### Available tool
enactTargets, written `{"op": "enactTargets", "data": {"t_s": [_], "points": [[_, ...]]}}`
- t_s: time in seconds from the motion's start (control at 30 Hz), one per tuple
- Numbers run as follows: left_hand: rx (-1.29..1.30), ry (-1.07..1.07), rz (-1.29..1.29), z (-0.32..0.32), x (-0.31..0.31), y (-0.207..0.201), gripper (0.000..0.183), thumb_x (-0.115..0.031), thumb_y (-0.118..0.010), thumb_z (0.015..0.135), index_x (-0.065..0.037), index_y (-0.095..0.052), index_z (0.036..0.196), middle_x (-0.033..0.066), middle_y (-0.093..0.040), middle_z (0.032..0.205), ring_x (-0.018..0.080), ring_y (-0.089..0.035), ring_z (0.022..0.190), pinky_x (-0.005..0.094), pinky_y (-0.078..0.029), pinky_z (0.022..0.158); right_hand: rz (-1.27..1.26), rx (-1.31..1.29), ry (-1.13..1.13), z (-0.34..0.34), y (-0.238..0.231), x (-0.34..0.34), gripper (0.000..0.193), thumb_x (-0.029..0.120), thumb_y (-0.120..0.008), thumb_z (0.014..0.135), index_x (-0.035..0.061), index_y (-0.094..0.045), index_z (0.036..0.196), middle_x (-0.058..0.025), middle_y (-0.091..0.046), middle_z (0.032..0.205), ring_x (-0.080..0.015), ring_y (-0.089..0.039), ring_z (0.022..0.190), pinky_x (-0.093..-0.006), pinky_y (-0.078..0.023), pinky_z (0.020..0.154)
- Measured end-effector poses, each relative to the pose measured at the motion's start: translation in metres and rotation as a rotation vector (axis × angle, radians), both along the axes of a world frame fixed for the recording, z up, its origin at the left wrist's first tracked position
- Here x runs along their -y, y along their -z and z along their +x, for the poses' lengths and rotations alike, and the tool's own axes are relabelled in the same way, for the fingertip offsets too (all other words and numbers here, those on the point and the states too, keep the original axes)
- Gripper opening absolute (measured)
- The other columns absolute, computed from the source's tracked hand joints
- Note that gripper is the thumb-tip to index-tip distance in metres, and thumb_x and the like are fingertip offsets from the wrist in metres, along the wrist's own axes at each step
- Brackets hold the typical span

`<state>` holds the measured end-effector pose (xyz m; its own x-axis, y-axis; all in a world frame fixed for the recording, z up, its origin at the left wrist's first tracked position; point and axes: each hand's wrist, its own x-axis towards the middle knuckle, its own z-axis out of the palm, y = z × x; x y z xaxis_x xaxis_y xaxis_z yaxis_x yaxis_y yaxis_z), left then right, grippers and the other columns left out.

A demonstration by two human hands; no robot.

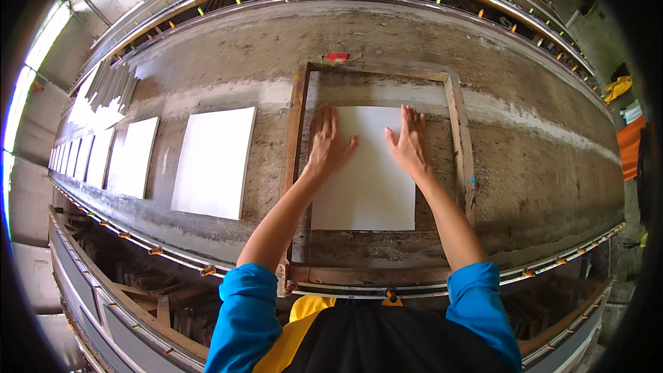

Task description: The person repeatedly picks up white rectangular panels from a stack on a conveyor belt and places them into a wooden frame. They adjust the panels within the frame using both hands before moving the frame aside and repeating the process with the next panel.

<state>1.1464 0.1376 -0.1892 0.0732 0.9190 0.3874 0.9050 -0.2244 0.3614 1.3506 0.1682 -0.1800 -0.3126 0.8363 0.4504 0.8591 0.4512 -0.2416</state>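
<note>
A hand could pass freely between the wooden frame (459,131) and the table's (545,141) right edge, or along its far edge. Inside the frame, a strip lies open beyond the white panel (362,179). Toward the left edge, white boards (214,162) leave only narrow gaps.

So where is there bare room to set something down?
Right of the wooden frame, and between the red piece and the table's far edge. Crowded: inside the frame, left hand and right hand at a white panel; leftward, more panels.
</note>
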Motion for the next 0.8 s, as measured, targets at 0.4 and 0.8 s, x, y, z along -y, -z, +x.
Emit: {"op": "enactTargets", "data": {"t_s": [0.4, 0.8], "points": [[-0.179, -0.035, -0.121, 0.022, -0.008, -0.016, 0.057, -0.046, -0.046, 0.081, -0.027, -0.031, 0.132, 0.0085, -0.028, 0.137, 0.0487, -0.015, 0.124, 0.0702, -0.012, 0.092, -0.054, 0.067, -0.300, -0.039, 0.000, -0.009, 0.051, 0.009, -0.037, 0.087, 0.0078, -0.021, 0.135, -0.0121, -0.038, 0.132, -0.0268, -0.030, 0.126, -0.0446, -0.018, 0.106], [0.000, -0.183, 0.045, 0.013, -0.005, 0.008, 0.076, -0.050, -0.044, 0.081, 0.005, -0.025, 0.131, 0.0216, -0.025, 0.136, 0.0331, -0.019, 0.129, 0.0534, -0.009, 0.103, -0.056, -0.131, 0.098, -0.038, -0.007, 0.001, 0.059, 0.022, -0.047, 0.085, 0.0004, -0.020, 0.133, -0.0192, -0.040, 0.127, -0.0314, -0.034, 0.121, -0.0431, -0.030, 0.099]]}}
